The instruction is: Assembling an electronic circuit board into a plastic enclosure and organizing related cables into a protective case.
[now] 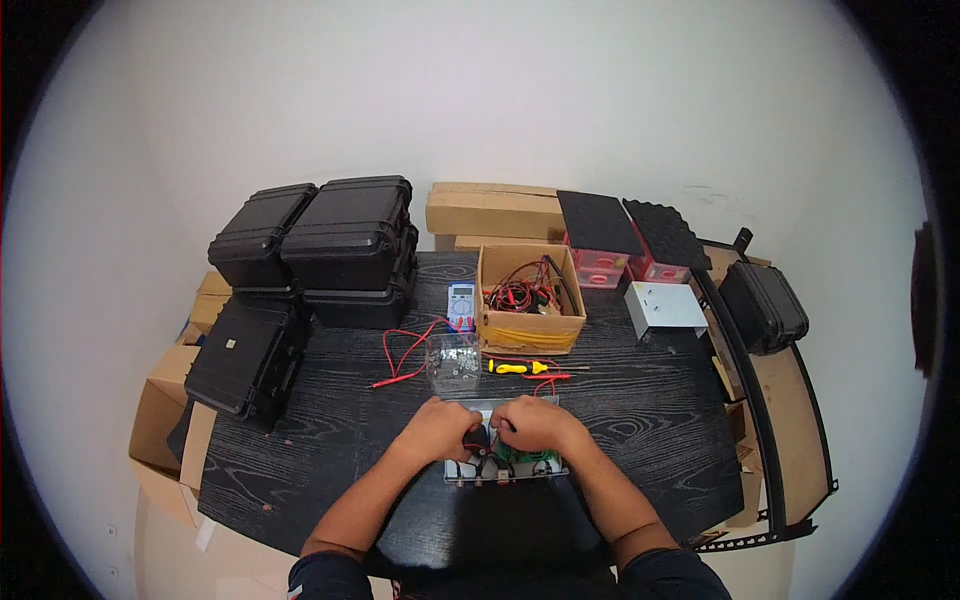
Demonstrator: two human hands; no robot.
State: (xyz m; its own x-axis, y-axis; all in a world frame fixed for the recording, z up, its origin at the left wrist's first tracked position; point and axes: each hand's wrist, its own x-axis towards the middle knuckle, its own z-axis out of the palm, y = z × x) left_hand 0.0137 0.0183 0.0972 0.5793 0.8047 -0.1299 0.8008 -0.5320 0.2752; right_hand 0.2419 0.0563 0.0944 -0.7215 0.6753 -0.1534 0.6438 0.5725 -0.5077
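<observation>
Beige sticker marks black case; hands reach into metal tray.

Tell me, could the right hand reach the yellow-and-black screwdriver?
Probably yes: the screwdriver lies uncovered just beyond the right hand, though a red probe lies close by and that hand is at the metal box.

No text legible; blue multimeter, sticker on black case, both too small
</observation>
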